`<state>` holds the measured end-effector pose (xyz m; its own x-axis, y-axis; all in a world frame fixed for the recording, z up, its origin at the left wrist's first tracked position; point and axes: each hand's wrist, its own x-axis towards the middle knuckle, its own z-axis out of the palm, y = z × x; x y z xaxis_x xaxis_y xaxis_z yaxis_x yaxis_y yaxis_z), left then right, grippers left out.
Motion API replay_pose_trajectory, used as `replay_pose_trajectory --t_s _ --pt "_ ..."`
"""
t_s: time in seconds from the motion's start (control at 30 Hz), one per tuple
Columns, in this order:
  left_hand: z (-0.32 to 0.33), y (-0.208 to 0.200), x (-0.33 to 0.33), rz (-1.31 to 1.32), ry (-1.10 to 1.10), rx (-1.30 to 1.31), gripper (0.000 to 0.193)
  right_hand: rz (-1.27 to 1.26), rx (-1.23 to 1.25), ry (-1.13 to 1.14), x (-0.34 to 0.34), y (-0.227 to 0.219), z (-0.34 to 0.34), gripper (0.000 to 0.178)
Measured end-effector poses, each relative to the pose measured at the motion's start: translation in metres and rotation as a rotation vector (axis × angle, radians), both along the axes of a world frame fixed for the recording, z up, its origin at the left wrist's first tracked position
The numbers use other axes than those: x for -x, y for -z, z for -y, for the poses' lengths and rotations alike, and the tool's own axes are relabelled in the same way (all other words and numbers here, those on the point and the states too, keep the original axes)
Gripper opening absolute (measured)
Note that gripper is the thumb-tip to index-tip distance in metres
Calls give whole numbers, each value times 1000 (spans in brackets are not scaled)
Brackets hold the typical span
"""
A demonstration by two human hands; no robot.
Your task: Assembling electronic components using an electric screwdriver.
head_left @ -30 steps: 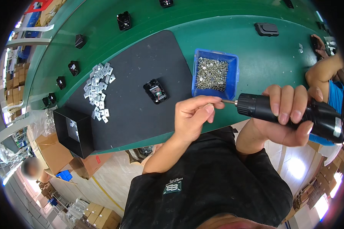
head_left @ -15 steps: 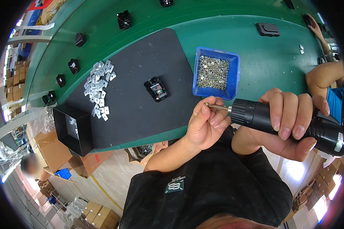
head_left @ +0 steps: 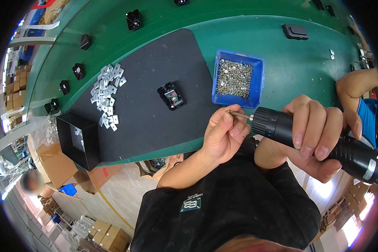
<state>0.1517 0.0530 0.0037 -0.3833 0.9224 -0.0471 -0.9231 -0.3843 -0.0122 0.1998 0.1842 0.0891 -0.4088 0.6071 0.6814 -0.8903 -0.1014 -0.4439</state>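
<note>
My right hand (head_left: 319, 136) grips a black electric screwdriver (head_left: 281, 128), its bit (head_left: 238, 114) pointing left. My left hand (head_left: 224, 134) pinches at the bit's tip, fingers closed around something too small to make out, likely a screw. Both hands hover over the near edge of the green table (head_left: 294, 63). Just beyond them stands a blue bin (head_left: 258, 84) full of silver screws (head_left: 234, 77). A small black part (head_left: 171, 95) lies on the black mat (head_left: 155, 63) to the left.
A heap of small silver metal plates (head_left: 107, 94) lies on the mat's left side, with an open black box (head_left: 77, 140) at its near corner. Several black parts (head_left: 77, 69) line the conveyor. Another person's arm (head_left: 357, 82) rests at the right. Cardboard boxes stand on the floor.
Both hands have drawn back from the blue bin toward my body. My left hand's fingers have closed on the screwdriver bit's tip.
</note>
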Motion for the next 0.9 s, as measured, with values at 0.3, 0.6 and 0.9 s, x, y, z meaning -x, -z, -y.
replay_pose_trajectory --t_s 0.3,0.6,0.9 --pt "7 -1 8 -171 85 136 41 -91 -157 -161 2 5 -16 50" --pt "80 -8 113 -1466 -890 1108 17 63 -96 -124 -15 10 -22 55" --pt "69 5 150 -1727 -75 1232 46 128 5 -122 -9 15 -8 52"
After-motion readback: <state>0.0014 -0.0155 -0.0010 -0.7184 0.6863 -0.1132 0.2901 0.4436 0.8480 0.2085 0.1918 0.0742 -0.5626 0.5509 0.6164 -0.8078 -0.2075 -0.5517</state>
